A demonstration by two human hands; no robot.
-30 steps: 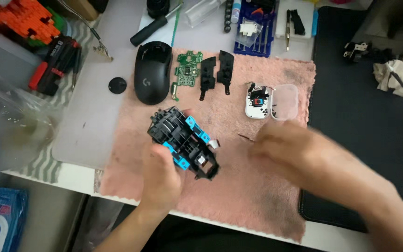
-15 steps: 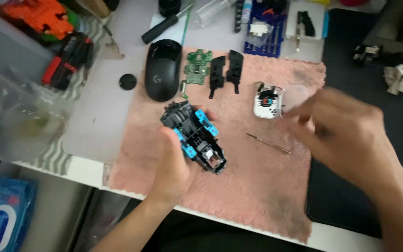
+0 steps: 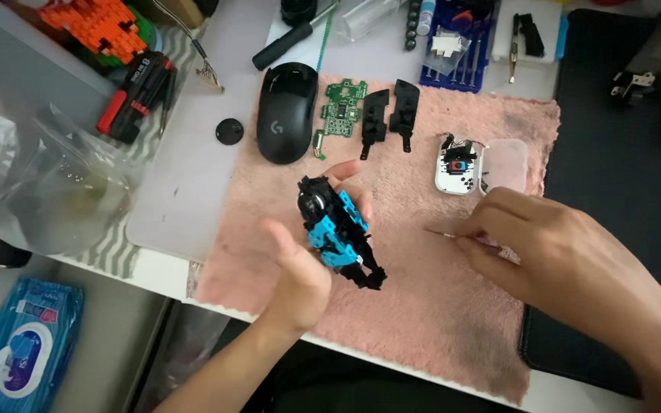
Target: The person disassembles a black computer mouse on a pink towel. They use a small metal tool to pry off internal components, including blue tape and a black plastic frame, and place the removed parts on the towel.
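Cradling a black and blue mouse frame (image 3: pixel 336 229) above the middle of the pink towel (image 3: pixel 422 321), the left hand (image 3: pixel 304 264) curls its fingers behind it and its thumb in front, so the frame sits tilted in a loose grip. The right hand (image 3: pixel 552 248) is pinched narrow around a thin metal tool (image 3: pixel 441 232), whose tip points left toward the frame, just above the towel; what kind of tool it is cannot be made out.

Along the towel's far edge lie a black mouse shell (image 3: pixel 286 112), half on the towel's far left corner, then a green circuit board (image 3: pixel 341 111), then two black button pieces (image 3: pixel 390 115). Toward the far right corner sits a small white oval case (image 3: pixel 457 167) with a red and blue mark inside, its clear lid (image 3: pixel 505 164) open beside it; the tiny parts inside are too small to tell.

Off the table's near left corner, lower down, a blue soft pack of wipes (image 3: pixel 28 344) with a white oval flap is blurred. A clear plastic bag (image 3: pixel 47 191) lies crumpled at the left edge, its contents hazy. At the far edge a blue tray of screwdriver bits (image 3: pixel 460 46) is cut off by the frame, as is an orange brick model (image 3: pixel 101 23) at the far left corner, next to a red and black driver set (image 3: pixel 135 95).
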